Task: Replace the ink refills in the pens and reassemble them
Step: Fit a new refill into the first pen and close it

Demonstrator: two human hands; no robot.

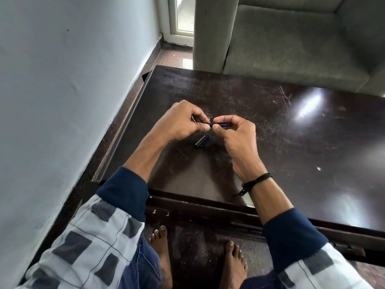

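A dark, scratched table (281, 142) fills the middle of the view, with a pale wall (62, 80) close along its left side, a grey sofa (291, 49) at its far edge and a strip of glazed door (183, 15) in the corner beyond. Both hands are raised just above the tabletop, close together: the left hand (181, 124) and the right hand (235, 138) each pinch one end of a slim blue pen part (218, 124) with thumb and fingertips, so it lies level between them. Just below it, on the table, lies a short black piece (202, 140), a cap or a barrel section; which one is unclear. A black cord bracelet (257, 180) circles the right wrist, and two bare feet (160, 247) show on the floor by the near edge. Fingers cover most of the blue part, so its tip cannot be made out; a thin pale sliver pokes from the left hand's grip, too small to identify
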